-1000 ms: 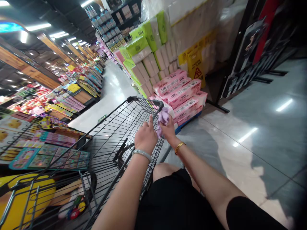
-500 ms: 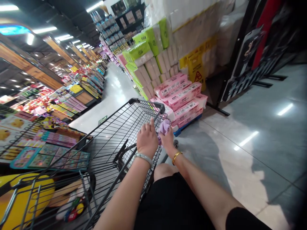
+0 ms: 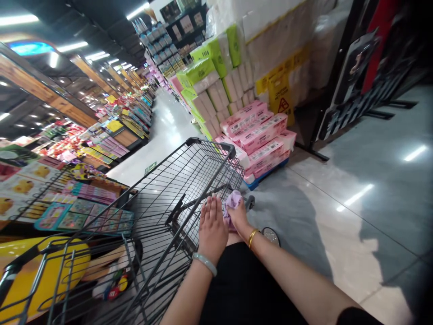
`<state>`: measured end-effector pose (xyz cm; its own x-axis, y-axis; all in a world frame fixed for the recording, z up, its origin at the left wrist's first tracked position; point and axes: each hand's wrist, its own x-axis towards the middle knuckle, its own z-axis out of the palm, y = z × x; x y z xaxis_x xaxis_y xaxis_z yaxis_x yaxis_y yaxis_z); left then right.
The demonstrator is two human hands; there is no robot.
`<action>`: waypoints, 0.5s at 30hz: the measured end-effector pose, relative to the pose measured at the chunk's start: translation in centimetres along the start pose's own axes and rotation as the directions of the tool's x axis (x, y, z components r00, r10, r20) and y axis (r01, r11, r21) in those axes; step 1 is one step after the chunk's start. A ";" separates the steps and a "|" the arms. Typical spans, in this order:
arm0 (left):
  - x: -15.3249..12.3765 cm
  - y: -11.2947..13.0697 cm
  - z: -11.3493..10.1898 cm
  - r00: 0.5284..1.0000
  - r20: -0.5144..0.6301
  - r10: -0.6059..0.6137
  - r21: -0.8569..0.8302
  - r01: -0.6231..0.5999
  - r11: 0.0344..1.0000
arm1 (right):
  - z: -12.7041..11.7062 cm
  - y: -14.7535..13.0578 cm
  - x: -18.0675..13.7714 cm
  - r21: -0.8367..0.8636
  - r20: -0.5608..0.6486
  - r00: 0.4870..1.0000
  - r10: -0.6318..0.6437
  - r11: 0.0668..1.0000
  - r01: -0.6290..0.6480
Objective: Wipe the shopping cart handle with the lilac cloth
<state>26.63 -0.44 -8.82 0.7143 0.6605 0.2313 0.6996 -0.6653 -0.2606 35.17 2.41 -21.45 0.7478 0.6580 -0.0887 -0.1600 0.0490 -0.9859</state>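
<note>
A metal wire shopping cart [image 3: 158,189] with dark corner pieces stretches across the left and middle of the view. My right hand [image 3: 239,215], with a gold bangle at its wrist, grips a crumpled lilac cloth [image 3: 232,201] beside the cart's side wall. Just left of it is my left hand [image 3: 212,225], its back up and fingers stretched out, close to the cart's side. That hand holds nothing I can see, and a pale bangle circles its wrist. Whether its fingertips touch the wire cannot be made out.
Pink tissue packs [image 3: 260,140] and green-topped paper packs [image 3: 209,76] are stacked beyond the cart. A yellow caution sign [image 3: 281,97] and a black rack [image 3: 352,90] stand to the right. Boxed goods [image 3: 88,212] line the left. Grey tiled floor [image 3: 352,180] spreads at right.
Both hands have come down and nearer to me along the cart's side, the cloth still in my right hand. The left fingers, partly curled before, are now straight.
</note>
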 end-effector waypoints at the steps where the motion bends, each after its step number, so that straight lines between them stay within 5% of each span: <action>1: -1.2 -0.2 0.3 1.000 0.008 0.003 0.002 -0.003 1.000 | 0.0 0.2 -0.8 -0.005 0.016 1.000 0.026 1.000 -0.026; 5: -5.2 -0.7 0.7 0.999 0.012 -0.031 0.000 0.031 1.000 | 0.5 -0.2 -3.9 0.018 0.127 0.990 0.068 0.997 -0.071; 11: -9.5 -2.1 0.6 0.986 0.005 -0.166 -0.029 0.166 0.986 | 0.8 -0.2 -4.8 -0.013 0.114 0.979 0.170 0.985 -0.170; 15: -11.7 -2.6 1.2 0.989 0.013 -0.150 -0.050 0.151 0.987 | 1.6 -0.1 -6.6 0.002 0.174 0.974 0.148 0.989 -0.150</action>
<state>16.48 -6.04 -12.01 0.6007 0.7576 0.2553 0.7994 -0.5747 -0.1755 29.23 -0.69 -20.56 0.5924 0.7785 -0.2075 -0.2718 -0.0493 -0.9611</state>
